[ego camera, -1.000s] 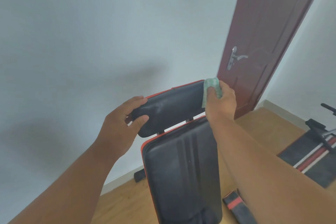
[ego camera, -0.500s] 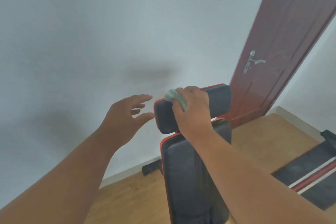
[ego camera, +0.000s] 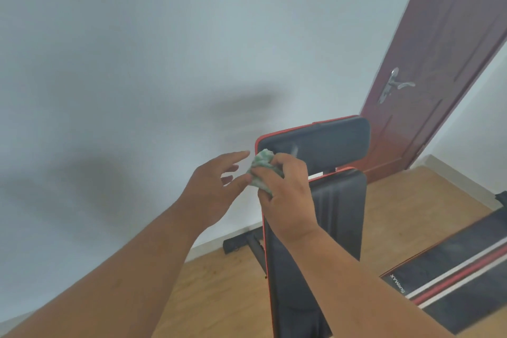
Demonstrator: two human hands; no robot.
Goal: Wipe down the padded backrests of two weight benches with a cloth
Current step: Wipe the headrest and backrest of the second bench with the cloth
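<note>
A black padded backrest with red piping (ego camera: 340, 217) stands upright in front of me, with a separate black headrest pad (ego camera: 326, 143) above it. My right hand (ego camera: 288, 195) grips a crumpled green-and-white cloth (ego camera: 260, 167) at the lower left corner of the headrest pad. My left hand (ego camera: 216, 186) hovers just left of the cloth, fingers spread and relaxed, its thumb close to the cloth. A second bench pad (ego camera: 452, 274), black with red and white stripes, lies at the lower right.
A pale wall fills the left and centre. A dark red door (ego camera: 444, 63) with a silver lever handle (ego camera: 395, 85) stands at the right. The bench's black foot bar (ego camera: 241, 244) rests on the wooden floor (ego camera: 219, 296) by the skirting.
My right hand has swept the cloth from the right end of the headrest pad to its left end. My left hand let go of the pad and now floats open beside the cloth.
</note>
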